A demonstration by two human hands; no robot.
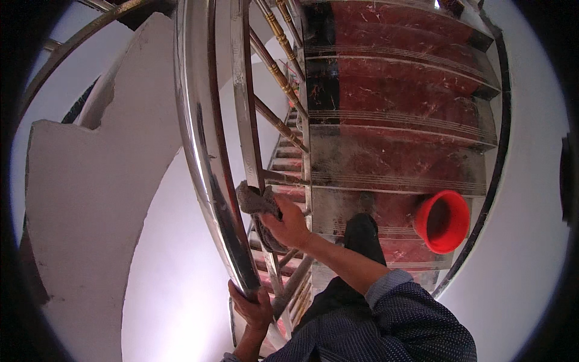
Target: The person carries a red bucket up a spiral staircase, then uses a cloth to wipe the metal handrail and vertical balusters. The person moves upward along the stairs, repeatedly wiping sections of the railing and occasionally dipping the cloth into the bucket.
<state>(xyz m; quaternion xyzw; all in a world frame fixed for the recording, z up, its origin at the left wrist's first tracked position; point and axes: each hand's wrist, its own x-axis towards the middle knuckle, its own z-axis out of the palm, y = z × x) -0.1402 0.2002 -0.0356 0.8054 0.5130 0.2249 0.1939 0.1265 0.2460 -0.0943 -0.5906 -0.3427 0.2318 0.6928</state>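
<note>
My right hand (288, 225) grips a grey-brown cloth (258, 201), which is wrapped around a flat metal rail (246, 108) of the stair railing. Part of the cloth hangs below my fingers. Lower down, my left hand (251, 304) is closed around the thick, shiny metal handrail (201, 131), its fingers on the left side and thumb on the right. Thin balusters with gold-coloured ribbed sections (278, 74) run from the flat rail to a lower bar (306, 158) beside the steps.
A red plastic bucket (441, 221) stands on a step at the right, near the white wall (529, 181). Red and black marble-patterned stairs (402, 90) rise ahead. My foot in a dark shoe (362, 226) is on a step. Beyond the railing, the stairwell drops to lower steps (287, 156).
</note>
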